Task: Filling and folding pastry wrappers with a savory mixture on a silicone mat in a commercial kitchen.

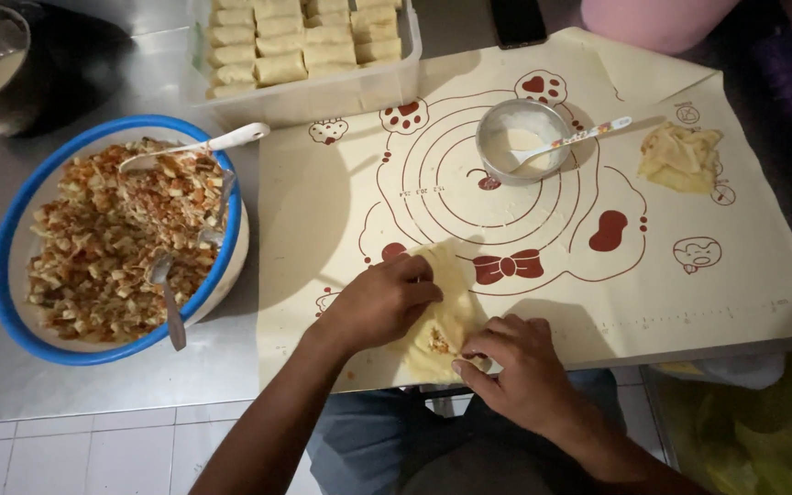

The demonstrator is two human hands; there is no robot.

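We are working at the near edge of the cream mat, which is printed with dark red rings, paw marks and a bow. Left hand is pressing flat on the wrapper, fingers narrow and curled over its upper fold. Right hand is pinching the wrapper's near corner, filling showing between both hands. A blue-rimmed bowl of filling with spoons is sitting left on the steel table. A clear tub of finished rolls is standing behind. A small tin of white paste and spare wrappers are lying further back.
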